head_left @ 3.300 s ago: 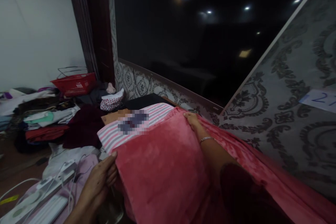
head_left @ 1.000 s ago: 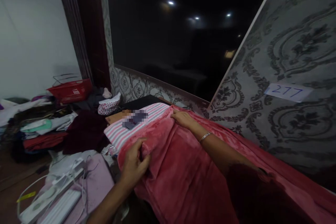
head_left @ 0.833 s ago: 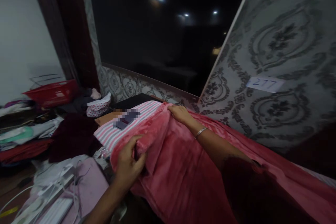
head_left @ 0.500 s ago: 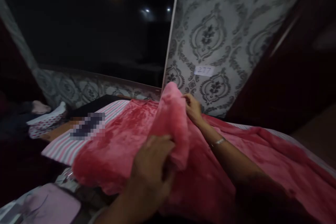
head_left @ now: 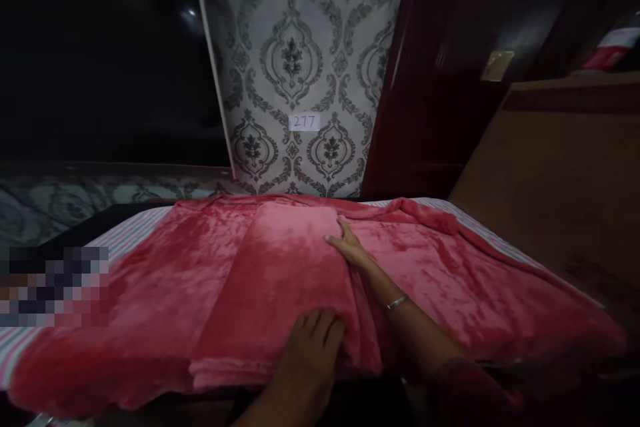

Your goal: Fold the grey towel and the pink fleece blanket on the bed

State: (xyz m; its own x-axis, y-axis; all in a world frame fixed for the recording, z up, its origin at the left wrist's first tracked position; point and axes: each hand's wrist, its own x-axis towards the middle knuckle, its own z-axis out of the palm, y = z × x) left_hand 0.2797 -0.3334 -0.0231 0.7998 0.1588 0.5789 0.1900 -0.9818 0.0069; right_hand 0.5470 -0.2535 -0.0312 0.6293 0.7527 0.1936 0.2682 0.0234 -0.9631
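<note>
At the centre of the frame, I see the pink blanket (head_left: 450,267) spread wide across a striped sheet (head_left: 135,237), reaching from the lower left almost to the right edge. A folded flap (head_left: 280,267) of that blanket lies doubled over its middle as a paler, smoother band running from the far side to the near edge.

My left hand (head_left: 310,347) lies low in the frame on the near end of the flap, palm down, fingers loosely spread, pinching nothing that I can make out. My right hand (head_left: 347,250) lies flat at the flap's far right corner, fingers stretched out and pressing on the plush, with a thin bracelet (head_left: 397,302) on the wrist.

I judge this to be the flattening part of a fold: the flap is laid over and both palms are on it. Any further fold would call for the edges to be lined up first, as the near hem looks a little ragged, and for a real grip on the fabric instead of flat palms.

Behind, in the upper middle, patterned wallpaper (head_left: 300,47) bears a small label (head_left: 304,122).
</note>
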